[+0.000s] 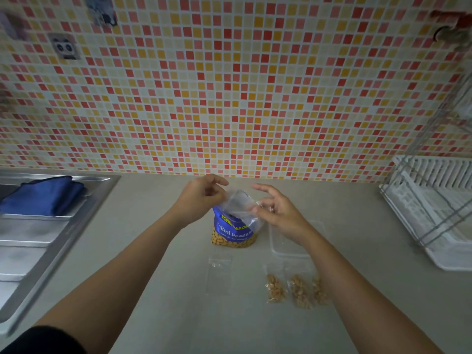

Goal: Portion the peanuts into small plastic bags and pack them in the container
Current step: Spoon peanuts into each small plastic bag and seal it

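Hands [201, 199] [277, 213] at clear bag [240, 203] edges

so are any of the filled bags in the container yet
No, the three filled bags lie on the counter in front of the clear container, outside it.

Home kitchen, mosaic tile backsplash [229, 85], steel sink [38, 238], dish rack [434, 213], countertop [153, 277]

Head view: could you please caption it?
Left hand and right hand pinch a clear bag near the salted peanuts pack.
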